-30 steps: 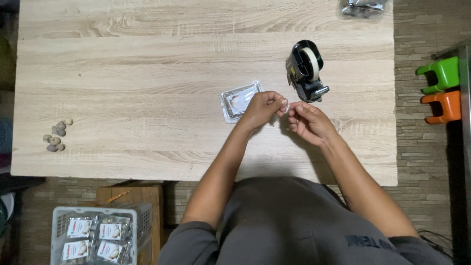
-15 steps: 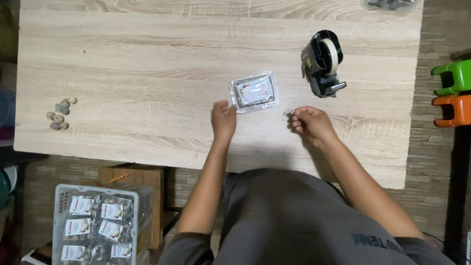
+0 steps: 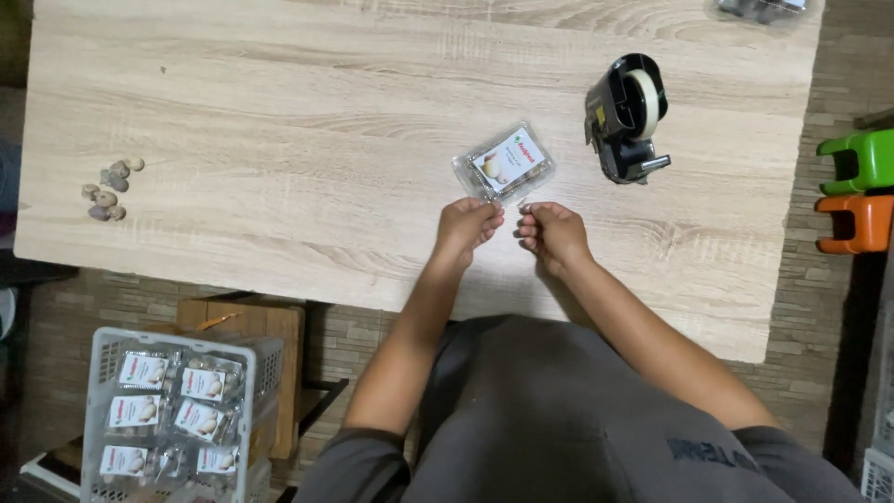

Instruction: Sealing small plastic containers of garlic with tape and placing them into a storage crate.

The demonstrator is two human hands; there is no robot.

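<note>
A small clear plastic pack [image 3: 504, 165] with a white label and pale round items inside lies flat on the wooden table [image 3: 279, 140]. Just in front of it, my left hand [image 3: 468, 226] and my right hand [image 3: 551, 233] meet fingertip to fingertip. Between them they pinch a tiny clear piece of tape [image 3: 520, 207], which is hard to make out. Neither hand touches the pack. A black tape dispenser [image 3: 626, 116] with a white roll stands to the right of the pack.
Several small brownish stones or nuts [image 3: 110, 188] lie near the table's left edge. A white basket [image 3: 172, 414] of similar labelled packs stands on the floor at lower left. Green [image 3: 861, 158] and orange [image 3: 861, 222] stools are at the right, and a clear container [image 3: 759, 9] sits at the far right corner.
My left hand had dropped onto the table away from the right hand. It has now come back, so the fingertips meet again below the pack.
</note>
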